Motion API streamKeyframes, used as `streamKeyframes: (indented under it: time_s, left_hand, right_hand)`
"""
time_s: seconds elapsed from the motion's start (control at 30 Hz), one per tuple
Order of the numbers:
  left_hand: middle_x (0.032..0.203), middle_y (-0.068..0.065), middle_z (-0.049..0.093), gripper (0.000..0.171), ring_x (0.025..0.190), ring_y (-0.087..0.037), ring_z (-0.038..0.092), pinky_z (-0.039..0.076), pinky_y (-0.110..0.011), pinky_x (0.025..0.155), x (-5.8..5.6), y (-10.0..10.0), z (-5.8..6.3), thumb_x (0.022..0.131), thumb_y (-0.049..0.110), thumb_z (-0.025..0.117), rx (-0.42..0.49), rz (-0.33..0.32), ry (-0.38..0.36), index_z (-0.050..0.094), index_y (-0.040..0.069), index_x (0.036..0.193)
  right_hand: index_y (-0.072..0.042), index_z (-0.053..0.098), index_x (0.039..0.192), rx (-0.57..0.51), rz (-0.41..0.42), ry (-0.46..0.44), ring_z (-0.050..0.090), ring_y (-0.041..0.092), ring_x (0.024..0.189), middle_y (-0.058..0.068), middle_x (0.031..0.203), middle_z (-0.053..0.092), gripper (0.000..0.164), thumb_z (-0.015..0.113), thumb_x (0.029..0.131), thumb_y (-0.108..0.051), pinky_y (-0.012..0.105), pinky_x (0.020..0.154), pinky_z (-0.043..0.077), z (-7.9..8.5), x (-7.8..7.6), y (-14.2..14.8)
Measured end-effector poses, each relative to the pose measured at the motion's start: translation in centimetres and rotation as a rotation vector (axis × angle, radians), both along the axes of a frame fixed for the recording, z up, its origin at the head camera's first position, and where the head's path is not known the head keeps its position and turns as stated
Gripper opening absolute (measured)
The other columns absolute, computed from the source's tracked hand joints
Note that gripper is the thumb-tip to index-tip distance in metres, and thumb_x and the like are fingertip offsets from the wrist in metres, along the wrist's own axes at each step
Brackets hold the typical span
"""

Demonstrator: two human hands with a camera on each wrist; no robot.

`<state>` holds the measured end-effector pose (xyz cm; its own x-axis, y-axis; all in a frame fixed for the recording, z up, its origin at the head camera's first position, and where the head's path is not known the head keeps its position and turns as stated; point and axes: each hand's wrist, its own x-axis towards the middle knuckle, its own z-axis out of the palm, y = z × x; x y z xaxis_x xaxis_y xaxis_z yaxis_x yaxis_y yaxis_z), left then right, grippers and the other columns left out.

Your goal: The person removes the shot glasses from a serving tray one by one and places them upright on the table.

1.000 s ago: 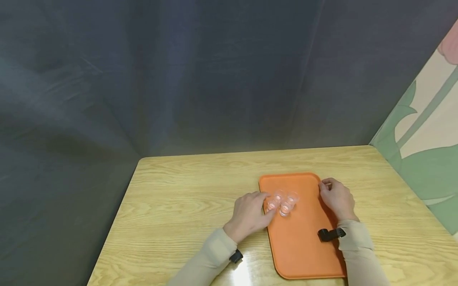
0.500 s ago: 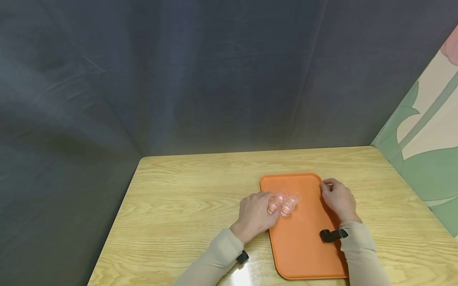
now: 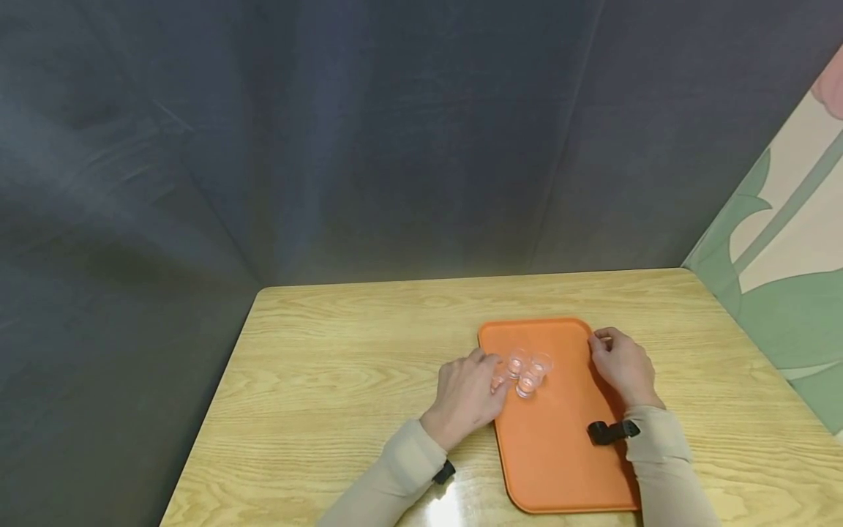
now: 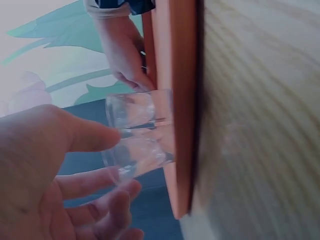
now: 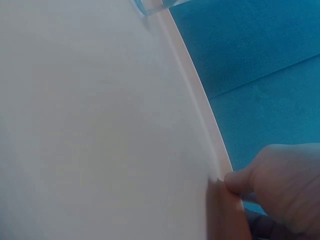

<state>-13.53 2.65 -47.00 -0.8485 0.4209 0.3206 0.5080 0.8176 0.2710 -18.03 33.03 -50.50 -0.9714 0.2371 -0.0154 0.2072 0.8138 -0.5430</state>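
Note:
Several small clear cups (image 3: pixel 529 382) stand grouped on the upper left part of an orange tray (image 3: pixel 560 454). My left hand (image 3: pixel 464 399) reaches over the tray's left rim, holding the leftmost cup (image 3: pixel 498 380) between thumb and fingers. In the left wrist view, its thumb is at one side of the nearest cup (image 4: pixel 137 155) and the index finger at the other; the remaining fingers are loosely bent. At the tray's upper right, my right hand (image 3: pixel 624 368) pinches the rim, with the thumb on top and fingers partly hidden beneath, as the right wrist view shows.
The tray lies on a wood-grain table (image 3: pixel 316 395). A dark curtain (image 3: pixel 408 146) hangs behind and to the left. On the right is a wall with a plant pattern (image 3: pixel 790 307). Each wrist carries a black camera mount (image 3: pixel 602 432).
My left hand moved right and closed around the leftmost cup, then shifted slightly back left, with that cup appearing a little farther left. The right hand stays at the tray rim.

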Motion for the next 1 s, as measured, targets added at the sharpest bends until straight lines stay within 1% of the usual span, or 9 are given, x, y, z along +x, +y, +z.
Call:
streamKeyframes:
  time_s: [0.2, 0.27, 0.33, 0.43, 0.5, 0.67, 0.77, 0.9, 1.0]
  left_hand:
    - [0.083, 0.002, 0.069, 0.018, 0.055, -0.009, 0.054, 0.029, -0.022, 0.042, 0.5, -0.1, 0.7, 0.089, 0.028, 0.076, -0.080, -0.009, 0.053, 0.081, 0.017, 0.103]
    - [0.084, 0.002, 0.071, 0.020, 0.057, -0.010, 0.057, 0.032, -0.023, 0.043, 0.6, -0.2, 0.9, 0.090, 0.030, 0.075, -0.096, -0.012, 0.040, 0.081, 0.018, 0.104]
    - [0.091, 0.001, 0.074, 0.023, 0.065, -0.013, 0.064, 0.040, -0.025, 0.047, 0.6, -0.4, 1.0, 0.091, 0.032, 0.074, -0.099, -0.017, 0.004, 0.081, 0.018, 0.109]
    - [0.104, 0.002, 0.077, 0.028, 0.080, -0.018, 0.074, 0.049, -0.028, 0.055, 0.7, -0.7, 1.1, 0.092, 0.036, 0.074, -0.075, -0.021, -0.056, 0.080, 0.020, 0.115]
    - [0.109, 0.003, 0.078, 0.030, 0.084, -0.018, 0.076, 0.050, -0.028, 0.058, 0.6, -0.9, 1.1, 0.093, 0.037, 0.073, -0.057, -0.020, -0.080, 0.080, 0.020, 0.116]
    - [0.106, 0.004, 0.078, 0.030, 0.079, -0.016, 0.073, 0.044, -0.023, 0.055, 0.5, -1.5, 1.3, 0.092, 0.039, 0.072, -0.017, -0.021, -0.081, 0.081, 0.019, 0.113]
    - [0.104, 0.005, 0.078, 0.030, 0.074, -0.013, 0.071, 0.042, -0.022, 0.054, 0.3, -1.9, 1.5, 0.093, 0.042, 0.073, 0.004, -0.020, -0.075, 0.081, 0.019, 0.111]
    - [0.099, 0.007, 0.077, 0.033, 0.067, -0.006, 0.063, 0.040, -0.019, 0.054, 0.0, -2.6, 1.7, 0.093, 0.046, 0.075, 0.037, -0.003, -0.083, 0.081, 0.019, 0.111]
    - [0.096, 0.009, 0.075, 0.033, 0.066, -0.004, 0.060, 0.040, -0.019, 0.056, -0.2, -3.3, 1.8, 0.092, 0.047, 0.076, 0.070, 0.018, -0.101, 0.081, 0.021, 0.112]
  right_hand:
    - [0.003, 0.065, 0.131, -0.005, 0.000, -0.005, 0.070, 0.037, 0.086, 0.028, 0.114, 0.073, 0.042, 0.053, 0.110, -0.032, 0.036, 0.064, 0.047, 0.2, 0.0, -0.2]
    - [0.003, 0.065, 0.131, -0.003, 0.000, -0.005, 0.070, 0.037, 0.086, 0.028, 0.114, 0.073, 0.042, 0.053, 0.110, -0.032, 0.036, 0.064, 0.046, 0.2, 0.0, -0.3]
    - [0.003, 0.065, 0.131, -0.003, -0.002, -0.008, 0.069, 0.037, 0.086, 0.028, 0.113, 0.073, 0.042, 0.053, 0.110, -0.032, 0.036, 0.064, 0.046, 0.3, 0.0, -0.3]
    - [0.003, 0.065, 0.132, -0.003, -0.003, -0.013, 0.069, 0.037, 0.086, 0.028, 0.113, 0.073, 0.043, 0.053, 0.110, -0.032, 0.035, 0.064, 0.046, 0.2, 0.0, -0.3]
    - [0.003, 0.065, 0.132, -0.003, -0.004, -0.015, 0.069, 0.037, 0.086, 0.028, 0.113, 0.073, 0.043, 0.053, 0.110, -0.032, 0.035, 0.064, 0.046, 0.1, 0.0, -0.3]
    - [0.002, 0.064, 0.132, 0.001, -0.006, -0.016, 0.069, 0.037, 0.086, 0.028, 0.114, 0.073, 0.044, 0.052, 0.110, -0.033, 0.035, 0.065, 0.045, -0.1, -0.1, 0.0]
    - [0.002, 0.064, 0.133, 0.001, -0.007, -0.019, 0.068, 0.036, 0.086, 0.028, 0.114, 0.072, 0.045, 0.051, 0.110, -0.034, 0.034, 0.065, 0.045, -0.1, -0.2, 0.1]
    - [0.002, 0.064, 0.134, -0.003, -0.011, -0.028, 0.068, 0.037, 0.087, 0.028, 0.116, 0.072, 0.045, 0.051, 0.110, -0.034, 0.035, 0.066, 0.045, -0.1, -0.2, 0.1]
    - [0.002, 0.063, 0.135, -0.003, -0.012, -0.036, 0.068, 0.038, 0.089, 0.029, 0.117, 0.072, 0.046, 0.050, 0.110, -0.034, 0.037, 0.067, 0.046, 0.0, -0.2, 0.1]
